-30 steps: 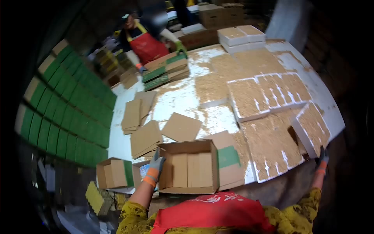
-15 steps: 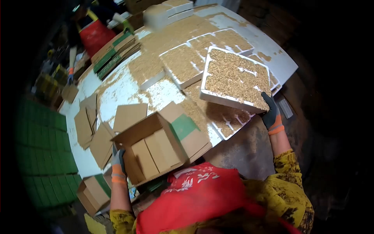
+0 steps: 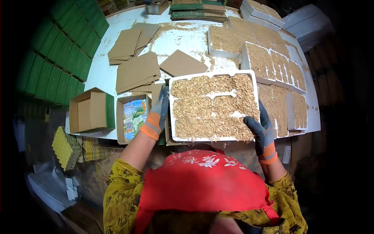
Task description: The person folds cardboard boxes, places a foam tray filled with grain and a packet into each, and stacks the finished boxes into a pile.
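1 white rectangular foam tray (image 3: 254, 87) of brown husk-like flakes (image 3: 194, 95) is over the near edge of the white flat counter (image 3: 99, 74). Our grey-gloved right hand (image 3: 263, 134) grips the tray's right end, thumb on top; our grey-gloved left hand (image 3: 159, 107) is beside the left end, whether gripping it we cannot tell. The long axis runs left to right.

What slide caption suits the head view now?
Gloved right hand grips a white tray of loose brown flakes; gloved left hand beside its opposite edge.
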Demonstrator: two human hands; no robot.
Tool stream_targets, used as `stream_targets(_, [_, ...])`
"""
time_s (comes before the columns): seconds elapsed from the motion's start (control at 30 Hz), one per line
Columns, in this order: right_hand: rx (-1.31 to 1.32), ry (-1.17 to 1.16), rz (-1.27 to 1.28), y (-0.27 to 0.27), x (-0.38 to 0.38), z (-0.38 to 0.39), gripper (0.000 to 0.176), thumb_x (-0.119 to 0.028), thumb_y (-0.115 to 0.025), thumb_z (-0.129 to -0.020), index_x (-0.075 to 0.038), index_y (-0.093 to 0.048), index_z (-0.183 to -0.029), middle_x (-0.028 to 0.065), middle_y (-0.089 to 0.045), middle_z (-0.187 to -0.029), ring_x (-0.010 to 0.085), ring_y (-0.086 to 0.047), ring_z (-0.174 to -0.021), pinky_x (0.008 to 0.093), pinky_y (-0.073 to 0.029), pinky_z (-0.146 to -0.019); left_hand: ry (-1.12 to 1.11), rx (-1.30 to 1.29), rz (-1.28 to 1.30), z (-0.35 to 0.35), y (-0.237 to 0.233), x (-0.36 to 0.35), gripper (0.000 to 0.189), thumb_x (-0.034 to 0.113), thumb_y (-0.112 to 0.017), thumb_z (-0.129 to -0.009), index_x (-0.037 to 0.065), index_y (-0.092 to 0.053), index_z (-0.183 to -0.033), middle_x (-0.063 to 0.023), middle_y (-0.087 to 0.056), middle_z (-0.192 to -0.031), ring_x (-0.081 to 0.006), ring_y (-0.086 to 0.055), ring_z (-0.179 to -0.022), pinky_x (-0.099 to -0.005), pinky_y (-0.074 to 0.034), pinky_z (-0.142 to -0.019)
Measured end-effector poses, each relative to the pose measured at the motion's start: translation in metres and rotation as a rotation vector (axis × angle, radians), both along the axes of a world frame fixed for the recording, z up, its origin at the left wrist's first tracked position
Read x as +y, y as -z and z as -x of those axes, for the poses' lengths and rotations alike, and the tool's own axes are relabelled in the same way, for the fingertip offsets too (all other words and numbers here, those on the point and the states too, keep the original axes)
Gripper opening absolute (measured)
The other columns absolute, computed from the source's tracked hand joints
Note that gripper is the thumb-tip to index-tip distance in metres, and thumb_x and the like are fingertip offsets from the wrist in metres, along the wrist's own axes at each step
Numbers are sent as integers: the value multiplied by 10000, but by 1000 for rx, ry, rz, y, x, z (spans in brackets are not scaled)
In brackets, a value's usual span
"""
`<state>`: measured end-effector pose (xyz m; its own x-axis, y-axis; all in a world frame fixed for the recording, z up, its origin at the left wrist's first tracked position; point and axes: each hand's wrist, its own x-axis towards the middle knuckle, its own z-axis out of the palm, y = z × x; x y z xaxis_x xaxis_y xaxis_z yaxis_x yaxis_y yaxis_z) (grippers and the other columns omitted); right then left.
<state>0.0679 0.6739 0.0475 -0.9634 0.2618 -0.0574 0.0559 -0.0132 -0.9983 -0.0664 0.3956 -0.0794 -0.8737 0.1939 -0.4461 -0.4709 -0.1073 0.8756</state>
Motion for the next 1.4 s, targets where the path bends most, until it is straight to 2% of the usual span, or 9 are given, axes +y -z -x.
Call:
stream_targets(0.13, [-144,-18,11,9,-14,17,633,-48,-641,-820,18,-364,-1385,140,-537,-1251,196,-556,-1095,292,-478,-903,-110,-95,-271,6,28,-14,778,652,-391,-905,75,-364,-1425,-151,-558,-1273,-275,-556,-1128,-355,-438,-946])
stream_targets(0.5, [-245,-308,-207,21,6,61,691,-129,-707,-813,-14,-343,-1389,118,-570,-1220,188,-573,-1077,318,-478,-893,-267,346,237,22,53,-4,429,296,-406,-985,-6,-491,-1277,-239,-580,-1180,-356,-577,-1028,-389,-458,-869])
stream_targets(0.67, [-164,-657,-1389,35,20,90,313,-336,-706,-787,-38,-621,-829,188,-645,-747,322,-646,-722,392,-501,-646,-476,605,593,23,90,-60,267,158,-538,-880,-4,-603,-1082,-217,-623,-1083,-373,-585,-998,-431,-454,-892])
stream_targets(0.77, [-108,-832,-1639,29,16,106,365,-414,-654,-816,-59,-658,-895,169,-670,-811,345,-651,-781,421,-505,-724,-426,452,1277,6,111,-118,432,326,-587,-845,41,-550,-1168,-190,-576,-1119,-353,-528,-1081,-437,-414,-938])
stream_targets(0.93, [-367,-674,-456,8,28,197,241,-248,-621,-907,-26,-679,-980,18,-638,-739,58,-547,-643,212,-459,-551,-169,171,1841,-5,132,-149,464,427,-633,-800,68,-569,-1085,-159,-583,-1048,-318,-547,-1038,-438,-427,-848])
stream_targets(1.07, [-314,-591,-237,113,44,312,344,-304,-656,-877,-41,-636,-1098,80,-661,-861,120,-622,-651,238,-484,-527,-106,114,1839,-8,143,-140,338,393,-600,-827,90,-620,-975,-115,-613,-987,-304,-586,-961,-435,-423,-812])
stream_targets(1.17, [4,-537,-856,274,51,379,812,-510,-764,-696,-40,-487,-1297,212,-599,-1162,309,-595,-1047,391,-497,-867,-109,122,1861,-8,155,-148,266,331,-532,-854,104,-665,-899,-121,-635,-969,-299,-602,-947,-442,-433,-791])
stream_targets(1.27, [-258,-559,-1390,272,20,355,1122,-596,-817,-516,-42,-360,-1377,248,-569,-1205,408,-542,-1120,411,-458,-929,-373,-42,1603,-5,143,-158,287,352,-586,-828,99,-694,-912,-139,-667,-956,-302,-633,-932,-436,-468,-806])
stream_targets(1.4, [-360,-544,-548,273,71,373,542,-286,-782,-750,-5,-582,-1168,86,-670,-964,168,-640,-829,274,-515,-743,-640,-93,1218,-15,145,-172,364,364,-747,-713,47,-704,-885,-165,-693,-873,-305,-663,-837,-389,-504,-753])
